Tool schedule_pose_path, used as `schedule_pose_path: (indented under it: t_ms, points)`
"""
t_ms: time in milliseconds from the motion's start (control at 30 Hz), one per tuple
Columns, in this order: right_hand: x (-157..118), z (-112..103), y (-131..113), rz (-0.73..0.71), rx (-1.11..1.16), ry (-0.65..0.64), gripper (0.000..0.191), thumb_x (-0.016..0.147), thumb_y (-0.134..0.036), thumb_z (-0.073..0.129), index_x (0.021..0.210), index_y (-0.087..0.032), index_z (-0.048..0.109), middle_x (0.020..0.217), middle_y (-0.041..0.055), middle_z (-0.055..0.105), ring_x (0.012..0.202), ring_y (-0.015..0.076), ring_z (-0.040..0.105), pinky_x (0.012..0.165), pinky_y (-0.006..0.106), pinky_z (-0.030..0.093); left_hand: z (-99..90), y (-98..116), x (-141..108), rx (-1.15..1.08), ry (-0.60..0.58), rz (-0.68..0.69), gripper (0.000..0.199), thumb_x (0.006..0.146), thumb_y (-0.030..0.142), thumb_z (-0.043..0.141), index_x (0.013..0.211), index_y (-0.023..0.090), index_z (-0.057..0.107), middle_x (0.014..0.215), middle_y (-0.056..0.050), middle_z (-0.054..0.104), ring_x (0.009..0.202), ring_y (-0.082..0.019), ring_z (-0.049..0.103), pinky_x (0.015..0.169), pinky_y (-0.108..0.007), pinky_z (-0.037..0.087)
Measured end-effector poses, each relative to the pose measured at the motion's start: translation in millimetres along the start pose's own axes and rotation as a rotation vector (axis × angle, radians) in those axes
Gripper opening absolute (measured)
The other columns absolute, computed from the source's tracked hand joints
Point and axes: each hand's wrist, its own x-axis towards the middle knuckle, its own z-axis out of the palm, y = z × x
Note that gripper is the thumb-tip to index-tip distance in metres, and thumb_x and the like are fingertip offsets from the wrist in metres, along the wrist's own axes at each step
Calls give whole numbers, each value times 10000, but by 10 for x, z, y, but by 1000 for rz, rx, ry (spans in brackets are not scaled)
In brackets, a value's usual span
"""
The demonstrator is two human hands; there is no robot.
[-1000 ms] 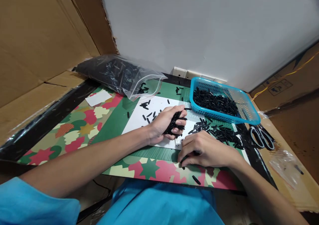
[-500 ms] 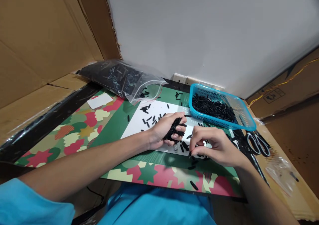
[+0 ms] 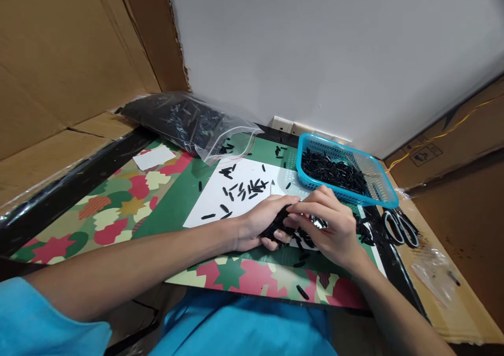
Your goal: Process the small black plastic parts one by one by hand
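A thick bundle of small, slender black pieces (image 3: 275,226) is wrapped in the fingers of my left hand (image 3: 258,222), just above the white sheet. My right hand (image 3: 331,222) meets it from the right, thumb and fingers pinched together against the bundle's end. What lies between those fingertips is hidden. More loose black pieces (image 3: 255,188) of the same kind are scattered over the white sheet (image 3: 205,203), and several lie under and beside my right hand.
A blue plastic basket (image 3: 307,180) at the back right holds a heap of black pieces. Behind on the left lies a clear zip bag (image 3: 177,119) full of dark pieces. Scissors (image 3: 399,229) and a small clear bag (image 3: 433,274) rest on the right. A white card (image 3: 153,158) lies left.
My right hand has come up and left from near the sheet to the bundle. My left hand with the bundle has shifted slightly down and right.
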Motion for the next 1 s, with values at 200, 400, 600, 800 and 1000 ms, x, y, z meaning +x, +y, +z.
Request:
schedule_pose_path:
  t_ms: [200,400,600,800,1000]
  points:
    - [6,-88,104,210,-104,107,125,1054,-232,650,1035,-249,772,908,48,745,826,219,648,769,386,512,-33,99,-39,-54,-45,-18,408,900,523,763,854,242,472,658,93,359,420,-63,311,332,-119,141]
    - [5,-70,196,281,-63,25,107,1051,-280,665,1016,-234,755,883,31,738,806,204,611,764,350,494,-32,133,-50,-18,-33,41,412,901,533,754,855,243,465,671,92,349,422,-59,300,339,-114,157]
    - [0,-44,198,262,-39,46,98,1040,-238,682,974,-228,753,862,21,748,755,180,604,719,320,485,-19,154,-74,-19,-40,65,398,925,520,722,842,237,456,686,93,330,420,-50,304,328,-103,171]
    - [-12,-49,226,242,-15,48,59,1027,-234,718,1006,-224,772,877,22,766,718,162,614,705,301,515,-16,165,-75,-14,-21,62,373,928,482,708,835,237,444,692,93,333,420,-48,314,319,-99,170]
    - [-23,-35,257,198,0,83,52,1016,-224,741,979,-230,778,854,14,769,720,163,654,697,296,532,-28,173,-71,-1,8,47,409,920,527,721,830,238,446,687,93,326,423,-52,317,323,-100,170]
